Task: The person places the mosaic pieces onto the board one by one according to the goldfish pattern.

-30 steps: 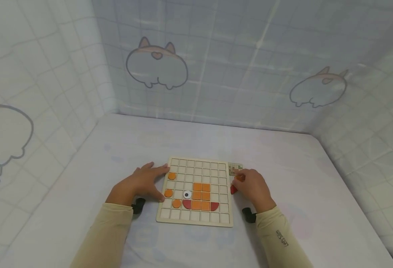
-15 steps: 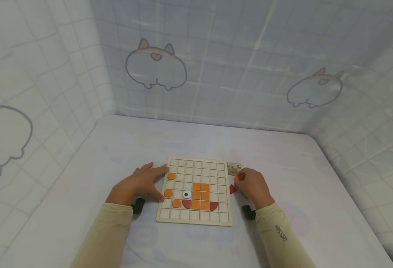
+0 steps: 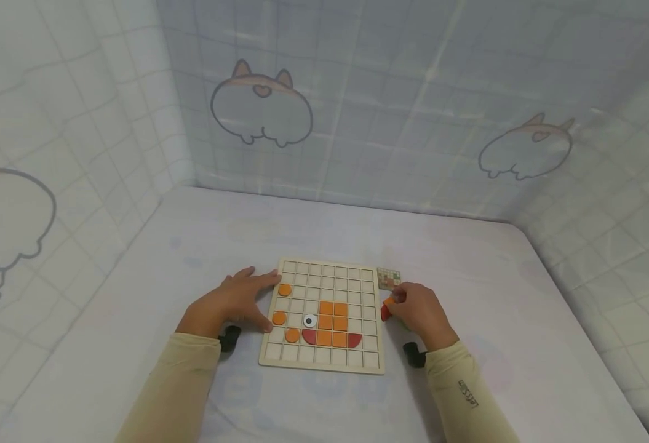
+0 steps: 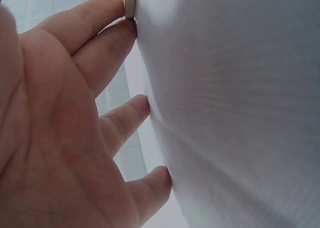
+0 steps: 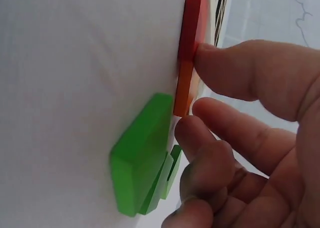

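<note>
A square wooden grid board [image 3: 324, 368] lies on the table, carrying orange square tiles [image 3: 326, 322], orange discs [image 3: 293, 335], red quarter-round tiles [image 3: 354, 340] and a white eye disc [image 3: 310, 320]. My left hand [image 3: 237, 301] is spread at the board's left edge, thumb and fingertips touching it. Just off the right edge, my right hand [image 3: 419, 309] pinches a small orange tile [image 5: 184, 91] between thumb and fingers. This tile sits against a red tile [image 5: 192, 23]. Below the fingers in the right wrist view are several green tiles [image 5: 145, 148].
A small printed pattern card [image 3: 389, 278] lies beside the board's upper right corner. The table [image 3: 324, 406] has a pale cloth, with patterned fabric walls [image 3: 368, 111] behind and at both sides.
My right hand has shifted the orange tile slightly toward me and left, up to the red tile, uncovering more of the card. My left hand has stayed at the board's edge.
</note>
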Motion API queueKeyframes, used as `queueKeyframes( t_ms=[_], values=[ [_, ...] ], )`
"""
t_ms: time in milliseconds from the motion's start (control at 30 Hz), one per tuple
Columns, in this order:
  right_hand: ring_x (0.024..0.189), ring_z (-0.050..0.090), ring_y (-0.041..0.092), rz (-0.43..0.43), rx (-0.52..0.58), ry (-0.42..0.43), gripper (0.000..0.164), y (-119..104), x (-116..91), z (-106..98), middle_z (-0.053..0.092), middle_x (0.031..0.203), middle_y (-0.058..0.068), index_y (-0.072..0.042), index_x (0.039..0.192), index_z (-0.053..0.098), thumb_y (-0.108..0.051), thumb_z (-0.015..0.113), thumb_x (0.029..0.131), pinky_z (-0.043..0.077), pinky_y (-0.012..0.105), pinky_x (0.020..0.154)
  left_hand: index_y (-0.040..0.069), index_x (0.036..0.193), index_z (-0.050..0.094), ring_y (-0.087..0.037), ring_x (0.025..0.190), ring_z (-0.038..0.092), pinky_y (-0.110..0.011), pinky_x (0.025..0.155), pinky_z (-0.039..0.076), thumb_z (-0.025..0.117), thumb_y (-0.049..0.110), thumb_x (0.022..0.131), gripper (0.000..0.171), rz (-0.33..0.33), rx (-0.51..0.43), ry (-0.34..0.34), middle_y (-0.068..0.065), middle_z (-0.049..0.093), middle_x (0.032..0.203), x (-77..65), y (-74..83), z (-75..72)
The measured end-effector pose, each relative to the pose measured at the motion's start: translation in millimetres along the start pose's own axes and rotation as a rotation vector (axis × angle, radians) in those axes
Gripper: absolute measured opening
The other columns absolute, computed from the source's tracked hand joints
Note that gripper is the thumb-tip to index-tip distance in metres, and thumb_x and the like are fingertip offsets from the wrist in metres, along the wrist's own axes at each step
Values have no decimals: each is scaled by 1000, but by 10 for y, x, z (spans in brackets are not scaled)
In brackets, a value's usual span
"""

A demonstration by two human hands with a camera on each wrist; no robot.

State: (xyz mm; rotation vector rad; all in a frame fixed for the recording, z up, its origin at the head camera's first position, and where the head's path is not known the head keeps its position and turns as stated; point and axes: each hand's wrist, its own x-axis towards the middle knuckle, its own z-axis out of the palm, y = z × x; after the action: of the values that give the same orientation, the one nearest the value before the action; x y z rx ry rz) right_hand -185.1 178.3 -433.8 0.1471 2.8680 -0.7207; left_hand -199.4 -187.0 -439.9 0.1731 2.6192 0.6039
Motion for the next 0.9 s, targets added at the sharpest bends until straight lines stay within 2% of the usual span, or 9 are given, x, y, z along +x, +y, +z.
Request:
queueKeyframes(
  t_ms=[100,333,500,600,700,833,900],
  values=[
    [94,60,23,-22,-31,-5,31,8,12,-9,72,111,10,-5,119,73,-17,70,90,54,38,80,33,158,37,-66,146,11,-83,108,20,97,46,60,116,-3,1,1,-26,17,167,-5,4,-3],
    [97,59,25,-66,-109,-15,29,48,50,-12,72,114,11,-10,122,75,-16,68,94,53,41,85,31,159,37,-55,152,11,-80,112,17,96,45,61,115,19,6,0,-24,21,167,-11,0,-15],
    [99,59,25,-72,-96,-43,34,58,83,-35,71,115,10,-9,124,73,-16,71,91,53,43,89,31,159,37,-53,153,10,-80,113,16,96,46,62,114,23,8,4,-22,22,167,-9,-2,-19],
    [99,59,25,-60,-41,-61,37,70,110,-56,71,115,10,-6,125,72,-15,74,89,54,42,88,32,158,37,-54,153,10,-80,112,17,96,47,61,114,14,10,6,-22,22,167,-7,-2,-11],
    [96,60,24,-48,7,-94,41,74,134,-75,71,116,11,-9,129,70,-15,75,88,54,39,83,32,158,38,-53,153,10,-79,113,16,96,46,62,114,14,12,6,-21,22,167,-8,1,-11],
    [92,61,23,-40,-26,-150,36,60,158,-86,70,117,12,-16,127,73,-16,73,90,55,38,79,31,158,37,-50,154,10,-78,115,15,96,45,62,113,24,16,3,-21,23,167,-9,6,-21],
    [91,61,23,-34,-53,-166,29,52,165,-79,70,117,13,-16,121,75,-17,72,92,55,38,78,31,158,37,-50,154,10,-78,115,15,96,45,62,113,25,16,2,-21,23,167,-7,8,-20]
  ],
)
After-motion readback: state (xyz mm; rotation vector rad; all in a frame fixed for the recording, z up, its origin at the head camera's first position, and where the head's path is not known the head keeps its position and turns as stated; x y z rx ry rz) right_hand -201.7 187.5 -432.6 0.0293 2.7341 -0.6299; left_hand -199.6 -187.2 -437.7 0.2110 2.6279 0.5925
